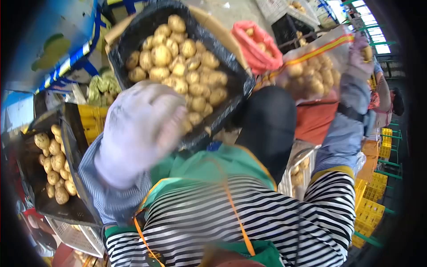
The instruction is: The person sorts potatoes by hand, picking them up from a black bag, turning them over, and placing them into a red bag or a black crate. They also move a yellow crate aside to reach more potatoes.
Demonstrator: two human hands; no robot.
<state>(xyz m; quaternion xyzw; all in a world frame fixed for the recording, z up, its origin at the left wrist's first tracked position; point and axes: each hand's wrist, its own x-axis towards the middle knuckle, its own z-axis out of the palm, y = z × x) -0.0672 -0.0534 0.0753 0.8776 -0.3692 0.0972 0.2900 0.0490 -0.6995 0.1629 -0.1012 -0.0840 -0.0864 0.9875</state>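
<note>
My left hand point(142, 129), in a pale glove, is smeared by motion over the near left side of a box lined with black plastic point(213, 26). Its fingers bend towards the potatoes point(178, 69) heaped in that box; I cannot tell whether they grip one. On the far right, my gloved right hand point(359, 60) is closed around a potato point(367, 54), beside the top edge of a clear bag point(340, 42) with a red and yellow stripe. More potatoes point(313, 78) show through the bag.
Left of me stands another black-lined box point(33, 178) with potatoes. A red mesh sack point(251, 62) sits behind the main box, near a white crate point(269, 9). Yellow crates point(369, 213) are stacked at far right, and another person point(383, 104) is nearby.
</note>
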